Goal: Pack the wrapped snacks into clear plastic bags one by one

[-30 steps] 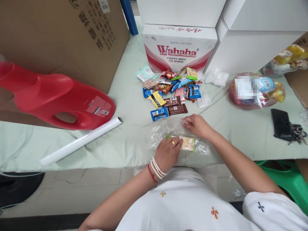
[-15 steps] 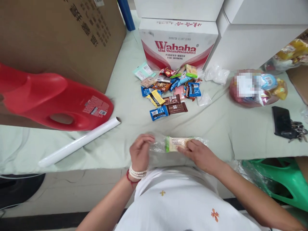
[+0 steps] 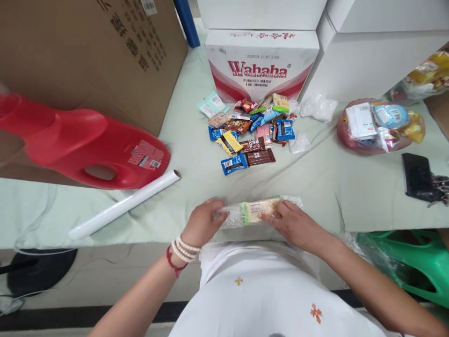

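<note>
Near the front edge of the table, a wrapped snack bar [image 3: 262, 211] with green ends lies inside a clear plastic bag [image 3: 234, 216]. The bag's loose left end is pinched by my left hand [image 3: 206, 219], which wears beaded and red bracelets. From the right, my right hand [image 3: 293, 222] grips the snack bar through the plastic, thumb on top; its curled fingers partly hide the bar's right end. Beyond both hands lies a pile of small packaged snacks [image 3: 255, 158] in blue, brown, yellow and other wrappers.
A white paper roll [image 3: 126, 206] and a red jug [image 3: 101, 145] are on the left, by a large cardboard box [image 3: 87, 61]. A Wahaha carton [image 3: 263, 65] stands behind the pile. Rightward are a bowl of packets [image 3: 345, 140] and a black wallet-like item [image 3: 417, 175] with keys.
My left hand has moved slightly lower, tugging the bag's end flatter against the table. My right hand stays on the snack bar. The whole view has shifted a little.
</note>
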Available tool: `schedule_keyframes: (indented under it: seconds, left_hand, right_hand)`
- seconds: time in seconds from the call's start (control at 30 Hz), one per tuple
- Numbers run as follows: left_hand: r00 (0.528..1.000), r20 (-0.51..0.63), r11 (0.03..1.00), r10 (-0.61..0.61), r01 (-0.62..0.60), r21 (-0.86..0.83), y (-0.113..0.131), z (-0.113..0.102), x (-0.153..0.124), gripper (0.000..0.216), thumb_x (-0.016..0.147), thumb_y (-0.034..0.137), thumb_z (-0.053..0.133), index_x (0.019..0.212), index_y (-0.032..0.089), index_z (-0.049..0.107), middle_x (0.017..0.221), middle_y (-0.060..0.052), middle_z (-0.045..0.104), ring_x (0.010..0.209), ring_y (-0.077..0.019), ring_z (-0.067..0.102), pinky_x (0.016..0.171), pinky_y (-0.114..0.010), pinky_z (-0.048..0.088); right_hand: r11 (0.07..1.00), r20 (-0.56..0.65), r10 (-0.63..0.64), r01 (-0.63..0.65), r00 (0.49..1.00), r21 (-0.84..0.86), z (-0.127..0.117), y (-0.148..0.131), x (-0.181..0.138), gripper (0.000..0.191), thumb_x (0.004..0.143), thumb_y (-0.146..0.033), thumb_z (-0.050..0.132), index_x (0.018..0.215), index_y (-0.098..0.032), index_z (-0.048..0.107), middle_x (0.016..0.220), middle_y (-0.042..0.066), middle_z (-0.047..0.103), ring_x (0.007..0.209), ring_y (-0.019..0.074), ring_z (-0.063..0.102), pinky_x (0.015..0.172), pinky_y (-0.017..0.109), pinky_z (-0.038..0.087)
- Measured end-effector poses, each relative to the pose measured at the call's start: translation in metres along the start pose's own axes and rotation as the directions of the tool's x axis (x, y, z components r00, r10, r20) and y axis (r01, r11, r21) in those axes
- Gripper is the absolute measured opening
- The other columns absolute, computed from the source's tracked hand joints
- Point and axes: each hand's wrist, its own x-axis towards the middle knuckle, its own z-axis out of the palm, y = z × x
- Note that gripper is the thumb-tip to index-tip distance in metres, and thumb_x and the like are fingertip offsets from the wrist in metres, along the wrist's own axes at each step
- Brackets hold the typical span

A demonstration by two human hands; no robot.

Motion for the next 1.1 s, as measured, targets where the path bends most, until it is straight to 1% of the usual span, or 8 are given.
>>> schedule_keyframes:
  seconds: [0.1,0.2,0.37,0.57,0.67,0.77,0.9,1.1]
  left_hand:
    - [0.989,0.104,0.914,-0.108,0.14,-0.381,0.016,0.007,-0.006,0.033,0.088,0.044,0.06,0.067,0.022,0.05,0.057,0.003,0.059,0.053,-0.0131,0.051,0.053,-0.025,0.039]
    - [0.995,0.076,0.837,-0.063,0.094,-0.539,0.042,0.031,0.005,0.028,0.092,0.043,0.057,0.077,0.02,0.059,0.067,-0.001,0.068,0.06,-0.0149,0.06,0.058,-0.026,0.045]
    - [0.988,-0.048,0.987,0.15,-0.146,0.072,0.065,0.063,0.018,0.032,0.101,0.027,0.041,0.095,0.021,0.071,0.088,-0.008,0.072,0.076,-0.0201,0.066,0.066,-0.031,0.047]
    - [0.984,-0.052,0.924,0.171,-0.142,0.354,0.062,0.067,0.015,0.017,0.098,0.029,0.053,0.1,0.026,0.07,0.09,-0.007,0.071,0.084,-0.0239,0.064,0.064,-0.033,0.043]
    - [0.97,-0.153,0.938,0.188,-0.131,0.321,0.058,0.068,0.019,0.024,0.094,0.036,0.061,0.113,0.023,0.067,0.103,-0.011,0.069,0.097,-0.0294,0.06,0.079,-0.041,0.048]
    - [0.977,-0.163,0.951,0.136,-0.083,0.298,0.054,0.066,0.025,0.045,0.087,0.041,0.07,0.127,0.021,0.063,0.118,-0.014,0.064,0.107,-0.0333,0.057,0.087,-0.046,0.048]
    - [0.997,0.008,0.952,0.082,-0.081,0.297,0.055,0.055,0.034,0.029,0.086,0.043,0.07,0.105,0.02,0.071,0.112,-0.013,0.065,0.106,-0.0338,0.058,0.086,-0.045,0.048]
    - [0.986,0.142,0.946,0.087,-0.126,0.3,0.064,0.044,0.041,0.02,0.088,0.033,0.061,0.076,0.019,0.066,0.088,-0.01,0.065,0.087,-0.0259,0.063,0.079,-0.037,0.046]
  right_hand:
    - [0.999,-0.011,0.003,-0.002,1.0,0.033,0.0,-0.002,0.001,0.05,0.099,-0.015,0.055,0.145,-0.037,0.057,0.098,0.008,0.052,0.09,0.0235,0.045,0.079,0.033,0.041]
    - [0.997,-0.021,0.005,-0.003,1.0,0.082,-0.004,-0.002,0.003,0.05,0.099,-0.014,0.054,0.145,-0.034,0.057,0.096,0.007,0.051,0.09,0.0236,0.046,0.079,0.034,0.043]
    - [0.941,-0.149,0.101,-0.047,0.984,0.334,-0.003,0.005,-0.004,0.037,0.103,-0.021,0.049,0.138,-0.025,0.061,0.097,0.008,0.054,0.09,0.0219,0.052,0.079,0.035,0.049]
    - [0.86,-0.433,0.506,-0.477,0.746,0.182,0.021,0.015,-0.019,0.03,0.096,-0.035,0.061,0.122,-0.021,0.067,0.121,0.018,0.054,0.114,0.0358,0.048,0.093,0.057,0.048]
    - [0.857,-0.421,0.515,-0.463,0.746,0.227,0.017,0.016,-0.02,0.014,0.096,-0.03,0.058,0.103,-0.021,0.067,0.132,0.018,0.051,0.126,0.0369,0.046,0.099,0.056,0.047]
    - [0.823,-0.331,0.548,-0.424,0.768,0.378,0.003,0.01,-0.012,0.009,0.098,-0.029,0.054,0.098,-0.022,0.061,0.107,0.011,0.062,0.101,0.0261,0.061,0.082,0.038,0.053]
    - [0.861,-0.225,0.468,-0.383,0.855,0.333,-0.001,-0.017,0.013,0.015,0.098,-0.019,0.046,0.091,-0.022,0.058,0.083,0.003,0.061,0.072,0.0183,0.057,0.064,0.028,0.045]
    - [0.923,-0.234,0.362,-0.312,0.902,0.224,0.011,-0.049,0.032,0.026,0.096,-0.01,0.043,0.11,-0.016,0.065,0.105,0.014,0.065,0.092,0.0247,0.06,0.083,0.038,0.054]
